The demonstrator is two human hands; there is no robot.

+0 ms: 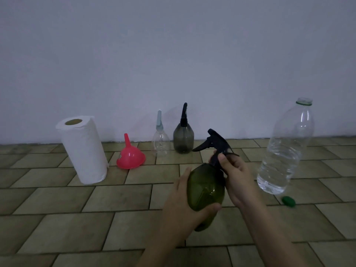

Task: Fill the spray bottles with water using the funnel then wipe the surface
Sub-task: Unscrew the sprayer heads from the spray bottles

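My left hand (181,207) grips the body of a green spray bottle (206,189), held tilted above the tiled floor. My right hand (237,174) pinches the collar of its black trigger head (215,143). A pink funnel (130,155) stands upside down on the floor to the left. A clear spray bottle (160,140) and a grey spray bottle (183,133) stand by the wall. A large clear water bottle (285,151), uncapped and partly full, stands at the right. Its green cap (288,201) lies on the floor beside it.
A white paper towel roll (82,149) stands upright at the left, near the funnel. The floor (77,218) is laid with beige tiles and meets a plain grey wall (173,64) behind the bottles.
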